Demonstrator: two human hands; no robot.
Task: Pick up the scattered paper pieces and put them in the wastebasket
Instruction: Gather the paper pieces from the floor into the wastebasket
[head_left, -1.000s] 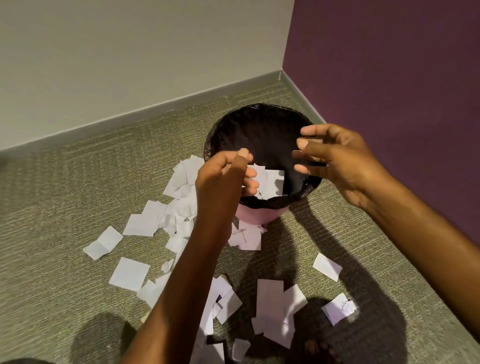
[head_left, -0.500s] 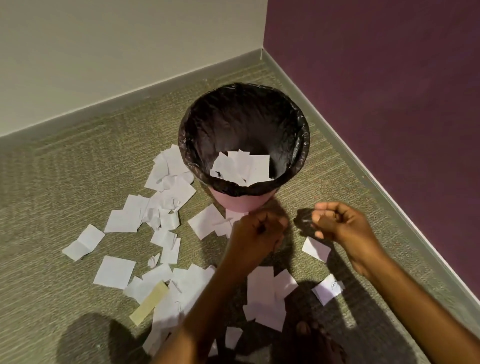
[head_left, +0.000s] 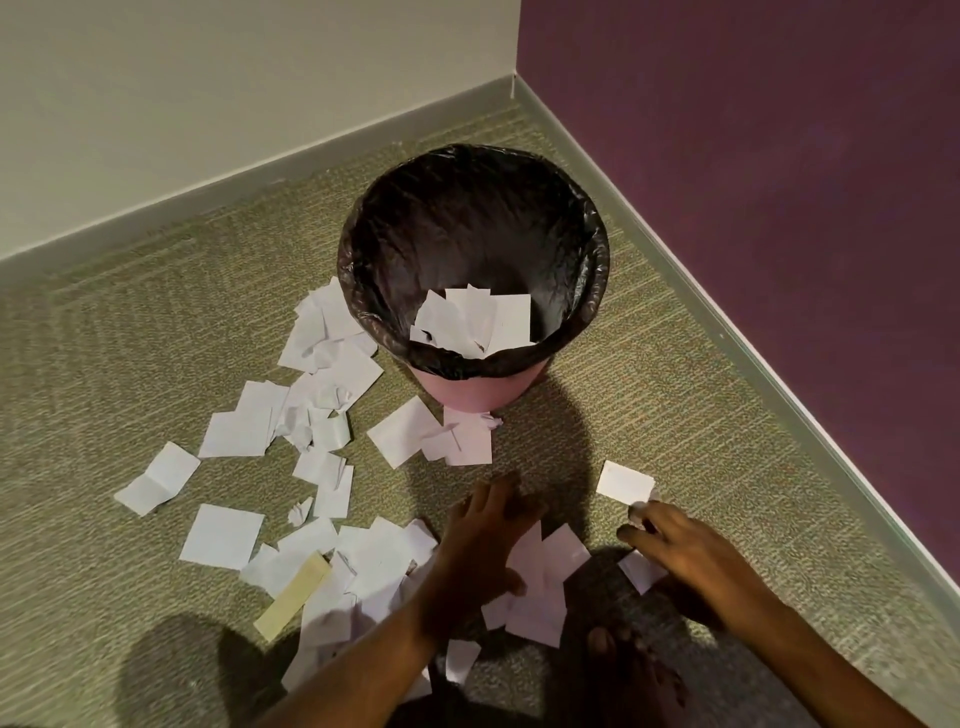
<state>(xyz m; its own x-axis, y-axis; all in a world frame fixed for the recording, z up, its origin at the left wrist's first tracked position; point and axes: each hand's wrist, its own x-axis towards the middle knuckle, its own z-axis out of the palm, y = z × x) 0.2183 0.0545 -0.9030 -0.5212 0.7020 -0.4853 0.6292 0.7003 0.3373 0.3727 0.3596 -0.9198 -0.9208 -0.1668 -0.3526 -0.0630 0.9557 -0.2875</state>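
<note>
Olive carpet (head_left: 156, 312), wall corner (head_left: 514, 85) 12 o'clock | wastebasket (head_left: 470, 389) 12 | paper pieces (head_left: 223, 535) 9–6 | left hand (head_left: 483, 545) spread flat | right hand (head_left: 691, 551) spread, fingertips touching scrap (head_left: 626, 480)

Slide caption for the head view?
Left hand and right hand reach for paper pieces on carpet beside a pink wastebasket.

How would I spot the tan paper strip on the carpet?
Start at the pink wastebasket with the black liner in the corner. Come toward the camera, left of the left hand. The tan paper strip is the only long, yellowish piece among white scraps.
</note>
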